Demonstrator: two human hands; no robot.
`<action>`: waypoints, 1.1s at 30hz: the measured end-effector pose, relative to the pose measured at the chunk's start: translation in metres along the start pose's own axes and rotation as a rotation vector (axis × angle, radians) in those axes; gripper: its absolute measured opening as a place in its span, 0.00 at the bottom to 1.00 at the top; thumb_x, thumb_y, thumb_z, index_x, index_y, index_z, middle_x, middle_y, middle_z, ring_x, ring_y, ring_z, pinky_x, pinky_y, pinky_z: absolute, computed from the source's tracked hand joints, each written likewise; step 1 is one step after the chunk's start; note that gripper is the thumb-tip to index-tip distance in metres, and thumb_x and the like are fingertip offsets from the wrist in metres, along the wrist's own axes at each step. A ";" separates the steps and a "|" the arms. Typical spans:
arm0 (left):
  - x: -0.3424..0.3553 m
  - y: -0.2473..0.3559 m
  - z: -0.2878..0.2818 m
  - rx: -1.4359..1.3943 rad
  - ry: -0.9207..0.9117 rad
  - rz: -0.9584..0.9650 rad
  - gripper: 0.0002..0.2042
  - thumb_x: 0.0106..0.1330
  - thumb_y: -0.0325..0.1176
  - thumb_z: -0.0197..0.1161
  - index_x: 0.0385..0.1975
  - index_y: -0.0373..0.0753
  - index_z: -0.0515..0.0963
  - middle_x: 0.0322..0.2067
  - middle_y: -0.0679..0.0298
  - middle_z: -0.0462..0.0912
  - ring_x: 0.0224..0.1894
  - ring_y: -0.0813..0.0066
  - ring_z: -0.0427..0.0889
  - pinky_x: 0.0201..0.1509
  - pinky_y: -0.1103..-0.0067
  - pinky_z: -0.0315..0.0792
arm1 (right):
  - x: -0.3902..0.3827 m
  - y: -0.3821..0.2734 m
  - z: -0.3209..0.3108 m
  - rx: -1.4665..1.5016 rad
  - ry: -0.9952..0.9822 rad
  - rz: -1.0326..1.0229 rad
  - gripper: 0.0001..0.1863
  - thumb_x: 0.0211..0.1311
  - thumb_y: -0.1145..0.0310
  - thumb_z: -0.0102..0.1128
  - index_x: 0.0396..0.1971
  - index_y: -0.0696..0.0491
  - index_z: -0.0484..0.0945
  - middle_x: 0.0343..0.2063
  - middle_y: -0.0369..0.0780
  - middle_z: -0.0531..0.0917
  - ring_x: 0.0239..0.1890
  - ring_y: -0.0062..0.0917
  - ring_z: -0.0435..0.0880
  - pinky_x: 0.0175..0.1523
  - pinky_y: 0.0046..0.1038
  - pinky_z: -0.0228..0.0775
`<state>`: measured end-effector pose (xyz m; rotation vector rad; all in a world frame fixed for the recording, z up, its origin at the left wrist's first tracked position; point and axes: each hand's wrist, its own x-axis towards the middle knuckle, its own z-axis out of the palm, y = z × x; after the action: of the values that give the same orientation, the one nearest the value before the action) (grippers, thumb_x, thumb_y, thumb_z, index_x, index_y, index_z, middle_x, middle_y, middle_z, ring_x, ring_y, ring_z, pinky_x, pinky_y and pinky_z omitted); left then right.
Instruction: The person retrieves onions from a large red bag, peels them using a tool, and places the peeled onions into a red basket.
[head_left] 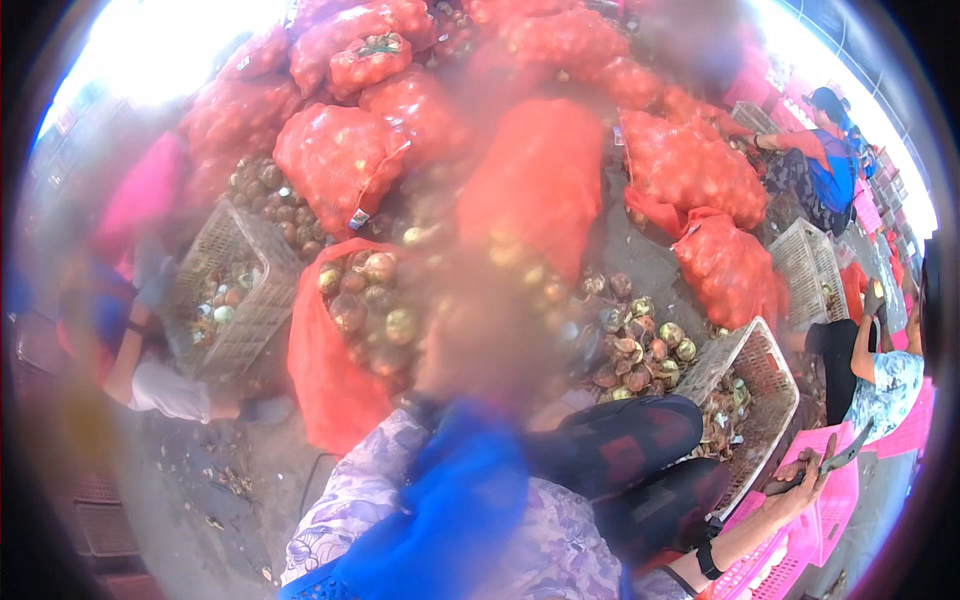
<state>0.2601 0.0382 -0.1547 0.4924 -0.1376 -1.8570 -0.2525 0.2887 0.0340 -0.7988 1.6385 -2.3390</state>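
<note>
My right hand is at the lower right, over a pink crate, with a black band on the wrist. Its fingers close round a cutting tool with a dark handle and grey blade; whether it is a knife or shears I cannot tell. In the middle, my left hand is badly smeared by the blur, its fingers unreadable. It lies beside the onions in an open red mesh sack. More loose onions are piled in front of my legs.
A grey-white crate of onion scraps stands right of my knees; another crate stands left. Full red mesh sacks crowd the far side. One person sits far right, another nearer, and a third at left.
</note>
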 end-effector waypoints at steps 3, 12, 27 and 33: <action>-0.001 -0.015 0.056 0.002 -0.150 -0.049 0.22 0.70 0.46 0.51 0.57 0.40 0.75 0.56 0.57 0.78 0.59 0.60 0.75 0.63 0.62 0.71 | -0.006 -0.015 0.025 0.017 -0.117 -0.030 0.33 0.68 0.72 0.57 0.71 0.59 0.59 0.33 0.41 0.77 0.16 0.13 0.66 0.19 0.19 0.61; -0.002 -0.098 0.232 0.062 -0.633 -0.221 0.19 0.70 0.42 0.55 0.56 0.41 0.72 0.48 0.58 0.81 0.49 0.66 0.82 0.52 0.70 0.77 | -0.029 -0.001 0.077 0.035 -0.328 0.044 0.31 0.66 0.76 0.58 0.68 0.60 0.63 0.46 0.45 0.80 0.16 0.11 0.67 0.18 0.14 0.60; -0.030 -0.298 0.338 0.730 -1.278 0.027 0.18 0.66 0.31 0.59 0.55 0.35 0.73 0.55 0.57 0.76 0.56 0.65 0.77 0.63 0.72 0.71 | -0.007 0.008 0.050 -0.330 0.039 -0.080 0.25 0.47 0.81 0.64 0.51 0.60 0.78 0.26 0.32 0.82 0.21 0.14 0.76 0.24 0.18 0.67; -0.023 -0.346 0.341 0.455 -1.064 -0.525 0.19 0.72 0.30 0.50 0.61 0.36 0.66 0.55 0.60 0.74 0.60 0.70 0.75 0.64 0.74 0.72 | -0.001 -0.002 0.033 -0.069 0.103 0.050 0.27 0.47 0.81 0.64 0.54 0.58 0.79 0.27 0.31 0.81 0.21 0.14 0.78 0.25 0.17 0.68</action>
<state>-0.1742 0.1277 0.0449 -0.2489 -1.2571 -2.4394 -0.2344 0.2629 0.0437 -0.6520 1.7683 -2.3360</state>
